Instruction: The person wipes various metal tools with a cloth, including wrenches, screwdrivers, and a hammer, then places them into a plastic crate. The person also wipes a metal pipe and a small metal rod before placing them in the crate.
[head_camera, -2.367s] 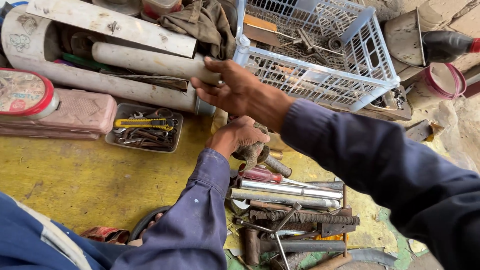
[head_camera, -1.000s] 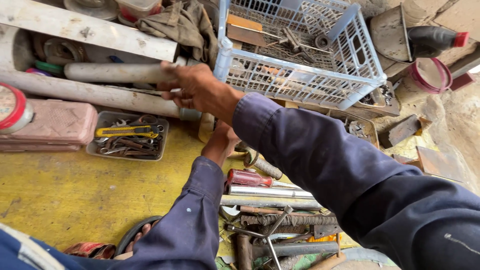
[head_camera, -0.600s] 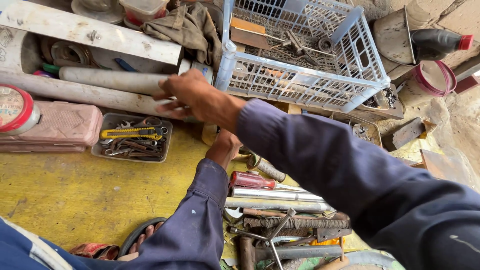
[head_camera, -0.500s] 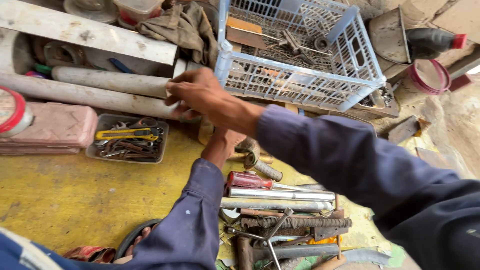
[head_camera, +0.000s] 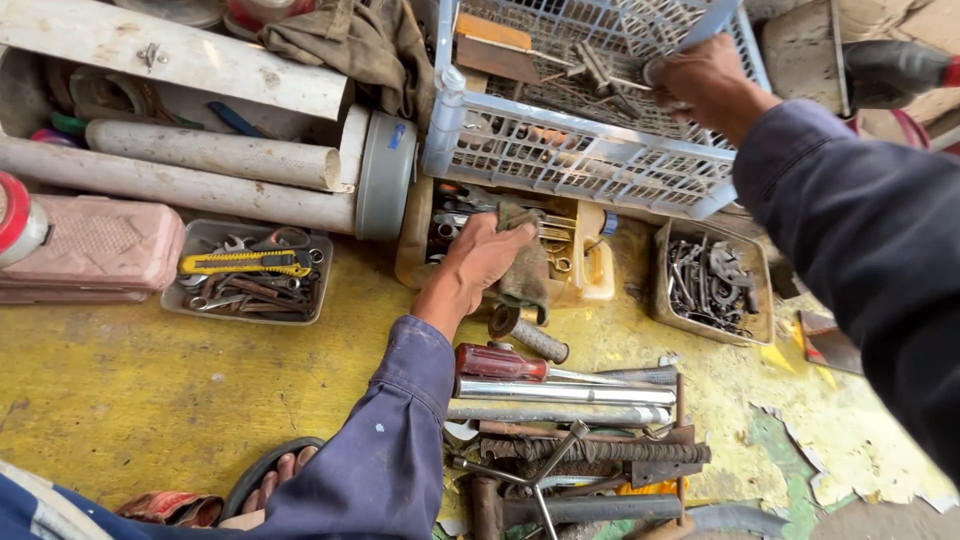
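Reaching down past the yellow floor (head_camera: 120, 380), the left hand (head_camera: 478, 262) rests in a cut-open yellow container (head_camera: 590, 275) of small tools, its fingers (head_camera: 515, 232) clenched on a dirty olive rag (head_camera: 525, 275) that hangs over the container's near edge. This container sits directly beneath the white plastic basket (head_camera: 560, 150), which is the landmark here. The right hand (head_camera: 705, 80) is up at the basket's far right rim, fingers curled over the rim and grasping it; inside the basket lie rusty metal parts and a piece of brown board.

Left of the basket lie grey pipes (head_camera: 200, 155) with a round grey cap (head_camera: 385, 175) at their end, and a crumpled brown cloth (head_camera: 350, 40) sits at the basket's upper left. Below the pipes, well left of the basket, a shallow metal tray (head_camera: 185, 300) holds spanners and a yellow utility knife (head_camera: 245, 262); a pink case (head_camera: 90, 250) lies just beside that tray. Below and right of the basket, a rectangular tin (head_camera: 665, 290) holds dark bolts and fittings.

Nearer the person than the yellow container lie a red-handled screwdriver (head_camera: 495, 362), bright steel rods (head_camera: 560, 392), a threaded bar and other rusty tools. A sandalled foot (head_camera: 275, 480) shows at the bottom, left of the blue sleeve.
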